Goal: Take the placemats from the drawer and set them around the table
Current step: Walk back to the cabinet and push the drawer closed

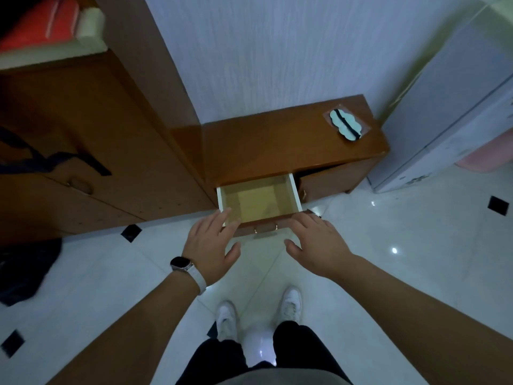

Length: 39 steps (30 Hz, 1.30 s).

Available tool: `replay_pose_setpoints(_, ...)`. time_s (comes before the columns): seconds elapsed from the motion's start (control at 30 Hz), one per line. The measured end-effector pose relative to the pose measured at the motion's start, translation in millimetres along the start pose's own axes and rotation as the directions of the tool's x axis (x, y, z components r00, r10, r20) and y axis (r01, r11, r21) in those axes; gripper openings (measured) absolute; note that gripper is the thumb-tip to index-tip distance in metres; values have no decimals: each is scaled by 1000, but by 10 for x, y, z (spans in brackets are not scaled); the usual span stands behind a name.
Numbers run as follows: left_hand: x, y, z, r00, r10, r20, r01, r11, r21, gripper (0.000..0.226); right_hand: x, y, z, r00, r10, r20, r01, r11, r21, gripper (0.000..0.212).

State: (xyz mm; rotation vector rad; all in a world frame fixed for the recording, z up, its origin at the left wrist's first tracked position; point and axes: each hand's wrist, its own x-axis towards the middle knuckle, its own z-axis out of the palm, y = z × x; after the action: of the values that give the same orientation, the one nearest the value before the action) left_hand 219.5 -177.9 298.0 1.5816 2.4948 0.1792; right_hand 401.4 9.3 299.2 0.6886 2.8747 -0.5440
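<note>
A drawer [295, 191] of a low wooden cabinet [277, 145] stands pulled out, and its pale wooden inside shows nothing in it. No placemat is in view. My left hand [212, 244], with a watch on the wrist, reaches with straight fingers to the drawer's front left corner. My right hand [316, 243] lies with spread fingers at the drawer's front right edge, beside the brass handle [265, 228]. Neither hand holds anything.
A tall wooden wardrobe [91, 151] stands to the left, a grey fridge [455, 112] to the right. A cloud-shaped pad with a black strap [345, 125] lies on the cabinet top. The cabinet's right door [333, 180] is ajar. A dark bag [25, 270] lies on the white tiled floor.
</note>
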Motion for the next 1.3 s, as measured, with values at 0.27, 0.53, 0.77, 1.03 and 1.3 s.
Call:
replay_pose_setpoints(0.27, 492, -451, 834, 993, 2, 122, 1, 1000, -22, 52, 517, 171, 818, 994, 111, -22, -111, 994, 19, 44)
replay_pose_setpoints(0.53, 950, -1010, 2319, 980, 89, 180, -95, 995, 22, 56, 1263, 591, 2177, 989, 128, -76, -128, 992, 10, 43)
replay_pose_setpoints(0.77, 1232, -1324, 3316, 984, 119, 129, -125, 991, 40, 54, 1642, 935, 3136, 979, 127, -157, -137, 989, -52, 50)
replay_pose_setpoints(1.03, 1250, -1570, 3952, 976, 217, -9, -214, 968, 133, 64, 1937, 1269, 3727, 966, 44, -256, -88, 982, -165, 55)
replay_pose_setpoints(1.3, 1390, -1654, 4150, 917, 315, -243, -254, 934, 253, 59, 2189, 1447, 3950, 900, -65, -430, -62, 960, -275, 57)
